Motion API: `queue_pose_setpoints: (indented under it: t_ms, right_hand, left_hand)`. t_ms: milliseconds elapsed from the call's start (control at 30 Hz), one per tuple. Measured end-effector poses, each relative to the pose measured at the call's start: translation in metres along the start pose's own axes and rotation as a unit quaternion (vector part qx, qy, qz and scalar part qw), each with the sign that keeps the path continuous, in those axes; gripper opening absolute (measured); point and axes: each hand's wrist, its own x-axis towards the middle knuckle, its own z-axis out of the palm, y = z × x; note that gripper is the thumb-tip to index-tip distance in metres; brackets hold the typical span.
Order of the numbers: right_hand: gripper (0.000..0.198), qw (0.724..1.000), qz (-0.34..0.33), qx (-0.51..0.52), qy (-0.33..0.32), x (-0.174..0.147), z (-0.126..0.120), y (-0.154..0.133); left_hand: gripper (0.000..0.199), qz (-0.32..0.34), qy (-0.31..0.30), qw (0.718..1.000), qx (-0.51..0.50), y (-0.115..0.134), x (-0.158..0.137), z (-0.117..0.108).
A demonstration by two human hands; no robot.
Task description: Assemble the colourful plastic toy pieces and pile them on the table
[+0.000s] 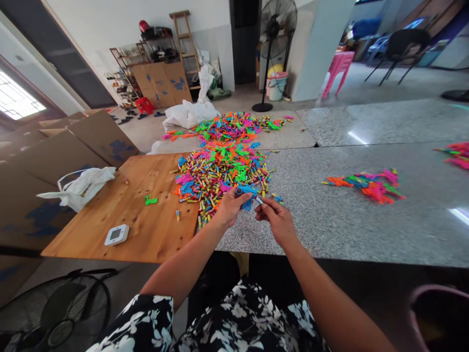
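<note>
My left hand (230, 207) grips a blue toy gun (246, 189) above the near edge of the granite table. Between the thumb and fingers of my right hand (275, 218) is a small printed tube (259, 200), its tip close to the toy gun's muzzle; whether they touch I cannot tell. Just beyond both hands spreads a pile of loose tubes and coloured toy guns (227, 168). A green toy gun (150, 200) and a single tube (178, 215) lie apart on the wooden board to the left.
A small white device with a screen (117, 235) rests on the wooden board (146, 173). On the granite at right lies a group of toy guns with tubes (370, 185). Cardboard boxes (69, 146) and a white plastic bag (82, 187) border the left side. A pedestal fan (273, 29) stands behind.
</note>
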Motion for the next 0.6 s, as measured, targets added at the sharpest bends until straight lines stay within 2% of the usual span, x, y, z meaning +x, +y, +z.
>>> queue_pose_setpoints:
  t_ms: [167,233,300,333,400,433,500,567,600]
  right_hand:
    - [0.040,0.998,0.028,-0.047,-0.036,-0.002,-0.004,-0.004]
    - [0.037,0.996,0.057,-0.051,-0.046,-0.001,-0.015,-0.003]
    - [0.034,0.992,0.110,-0.052,-0.041,0.003,-0.035,-0.003]
    - [0.032,0.989,0.139,-0.050,-0.019,0.007,-0.049,-0.004]
    - [0.027,0.983,0.162,-0.026,0.089,0.018,-0.083,-0.008]
    - [0.026,0.976,0.142,0.001,0.162,0.024,-0.100,-0.011]
    - [0.025,0.954,0.064,0.065,0.287,0.035,-0.131,-0.017]
    - [0.025,0.938,0.005,0.076,0.338,0.044,-0.150,-0.018]
    - [0.025,0.943,0.004,0.040,0.332,0.048,-0.153,-0.015]
  left_hand:
    - [0.040,0.041,0.035,0.998,-0.016,-0.016,-0.001,0.009]
    - [0.037,0.022,0.039,0.999,-0.001,-0.028,0.002,0.011]
    - [0.033,-0.037,0.023,0.998,0.039,-0.043,0.007,0.010]
    - [0.031,-0.067,0.013,0.995,0.073,-0.052,0.011,0.009]
    - [0.023,-0.083,0.005,0.982,0.170,-0.069,0.022,0.005]
    - [0.017,-0.061,0.008,0.971,0.230,-0.078,0.027,0.004]
    - [0.007,0.013,0.005,0.935,0.353,-0.094,0.039,0.004]
    - [0.012,0.079,-0.029,0.884,0.460,-0.106,0.048,0.010]
    - [0.016,0.102,-0.051,0.856,0.504,-0.110,0.052,0.014]
